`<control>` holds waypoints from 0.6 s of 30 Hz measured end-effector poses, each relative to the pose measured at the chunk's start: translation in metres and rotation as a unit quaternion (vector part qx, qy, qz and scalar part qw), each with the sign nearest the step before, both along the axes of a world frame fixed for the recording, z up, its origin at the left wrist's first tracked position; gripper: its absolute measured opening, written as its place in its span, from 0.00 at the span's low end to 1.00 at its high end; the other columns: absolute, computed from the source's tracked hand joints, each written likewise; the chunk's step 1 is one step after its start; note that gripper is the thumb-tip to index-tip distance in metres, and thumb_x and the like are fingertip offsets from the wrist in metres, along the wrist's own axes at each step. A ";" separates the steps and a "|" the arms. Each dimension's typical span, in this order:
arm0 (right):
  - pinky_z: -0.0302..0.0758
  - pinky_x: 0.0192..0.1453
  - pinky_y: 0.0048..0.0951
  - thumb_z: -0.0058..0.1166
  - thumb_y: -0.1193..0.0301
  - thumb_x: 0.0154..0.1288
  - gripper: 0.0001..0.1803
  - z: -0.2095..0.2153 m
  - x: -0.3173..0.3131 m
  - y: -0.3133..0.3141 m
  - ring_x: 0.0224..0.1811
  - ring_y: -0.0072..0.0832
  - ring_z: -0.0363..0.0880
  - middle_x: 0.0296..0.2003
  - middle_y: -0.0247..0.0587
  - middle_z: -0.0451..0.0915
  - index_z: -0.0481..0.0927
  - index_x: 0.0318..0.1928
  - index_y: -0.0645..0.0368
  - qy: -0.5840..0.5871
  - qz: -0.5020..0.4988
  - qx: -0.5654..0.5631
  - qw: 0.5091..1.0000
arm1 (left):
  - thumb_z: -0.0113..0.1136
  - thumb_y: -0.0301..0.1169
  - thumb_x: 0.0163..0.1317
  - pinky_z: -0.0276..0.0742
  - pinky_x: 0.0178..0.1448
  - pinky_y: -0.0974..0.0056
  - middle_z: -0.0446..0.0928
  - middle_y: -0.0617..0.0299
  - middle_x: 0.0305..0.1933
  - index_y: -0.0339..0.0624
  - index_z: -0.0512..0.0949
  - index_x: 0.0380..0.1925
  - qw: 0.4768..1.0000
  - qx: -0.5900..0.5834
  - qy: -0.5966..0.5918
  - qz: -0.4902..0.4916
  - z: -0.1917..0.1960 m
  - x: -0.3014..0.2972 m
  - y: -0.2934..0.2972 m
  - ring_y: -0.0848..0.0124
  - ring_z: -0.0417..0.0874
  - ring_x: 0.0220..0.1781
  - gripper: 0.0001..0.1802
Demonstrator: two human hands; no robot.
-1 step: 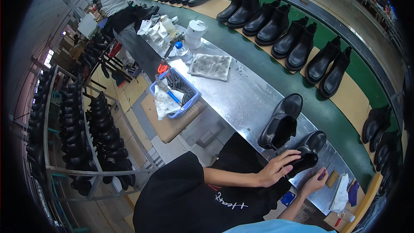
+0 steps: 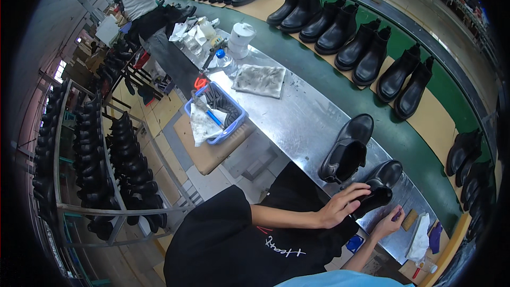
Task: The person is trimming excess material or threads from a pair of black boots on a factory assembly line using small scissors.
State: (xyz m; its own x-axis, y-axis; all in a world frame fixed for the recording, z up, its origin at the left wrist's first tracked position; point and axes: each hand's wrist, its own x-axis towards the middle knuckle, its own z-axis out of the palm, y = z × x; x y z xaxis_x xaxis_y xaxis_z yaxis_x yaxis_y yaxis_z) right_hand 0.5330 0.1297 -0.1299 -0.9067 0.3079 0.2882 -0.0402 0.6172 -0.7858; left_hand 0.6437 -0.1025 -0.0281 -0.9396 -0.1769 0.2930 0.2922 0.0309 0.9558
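A black ankle boot (image 2: pixel 389 172) stands on the metal bench in front of me, its opening toward my body. My left hand (image 2: pixel 340 207) is at its shaft, with fingers and thumb set against the edge of the opening. Close by on the right, my right hand (image 2: pixel 387 226) has its fingers curled around a small purple thing that is mostly hidden. A second black boot (image 2: pixel 357 130) rests just beyond the first, its shaft folded open.
Beside my right hand lie a tan brush-like block (image 2: pixel 409 220), a white cloth (image 2: pixel 419 239) and a purple cloth (image 2: pixel 435 238). Boot pairs (image 2: pixel 372 56) line the green conveyor (image 2: pixel 319 82). A blue basket (image 2: pixel 241 119), grey rag (image 2: pixel 259 81) and bottle (image 2: pixel 226 64) sit leftward. Another person (image 2: pixel 141 0) works farther off.
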 end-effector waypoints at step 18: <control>0.75 0.52 0.28 0.53 0.66 0.73 0.15 0.004 -0.001 -0.005 0.44 0.29 0.81 0.42 0.43 0.84 0.80 0.48 0.67 -0.002 0.018 -0.020 1.000 | 0.43 0.44 0.75 0.60 0.73 0.59 0.63 0.49 0.70 0.34 0.67 0.63 0.999 0.023 -0.010 0.027 -0.028 -0.010 0.003 0.55 0.66 0.71 0.27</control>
